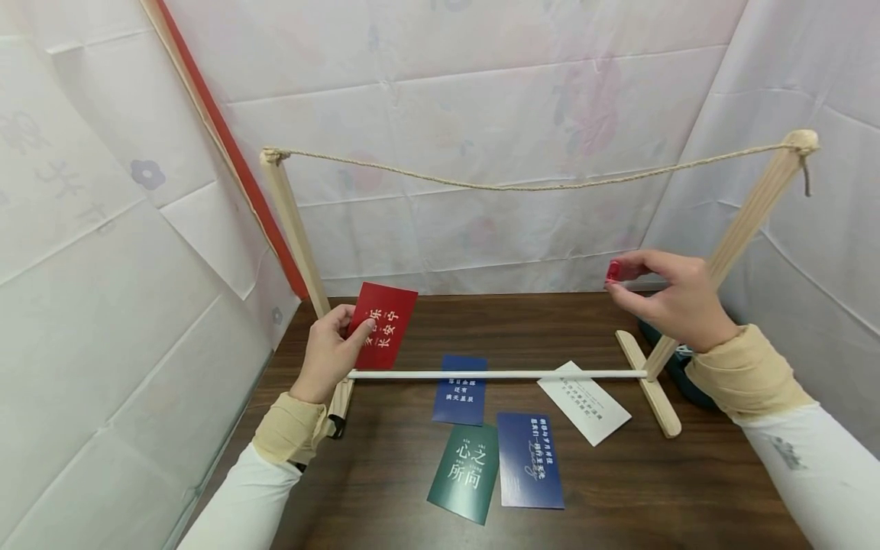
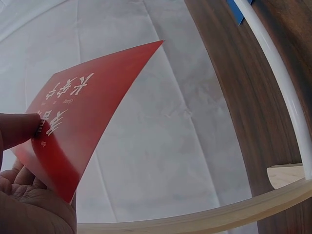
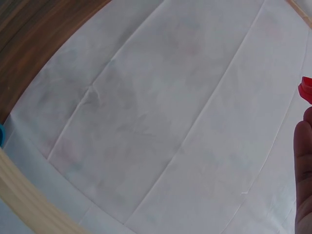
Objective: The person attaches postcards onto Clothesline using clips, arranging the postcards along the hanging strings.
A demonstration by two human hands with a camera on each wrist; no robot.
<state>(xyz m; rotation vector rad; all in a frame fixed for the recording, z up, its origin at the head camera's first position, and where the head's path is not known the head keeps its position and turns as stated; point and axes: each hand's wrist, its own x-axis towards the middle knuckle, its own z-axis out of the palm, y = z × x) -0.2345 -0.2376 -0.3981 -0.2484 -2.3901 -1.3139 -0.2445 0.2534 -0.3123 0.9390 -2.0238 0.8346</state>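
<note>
My left hand [image 1: 328,353] pinches a red card [image 1: 386,325] with pale lettering between thumb and fingers, in front of the left wooden post. In the left wrist view the card [image 2: 92,107] bows slightly, with the thumb lying over its printed face. On the other side, my right hand [image 1: 670,294] holds a small red clip [image 1: 613,271] between thumb and fingertips, close by the right post. Only a bit of the red clip [image 3: 306,89] and some finger show at the edge of the right wrist view. Above both hands, a twine rope [image 1: 481,186] sags between the posts.
A wooden stand has a left post [image 1: 297,229], a right post [image 1: 749,210] and a white crossbar [image 1: 522,374]. On the dark table [image 1: 385,489] lie a blue card [image 1: 459,405], a green card [image 1: 464,473], a second blue card [image 1: 525,489] and a white card [image 1: 584,405].
</note>
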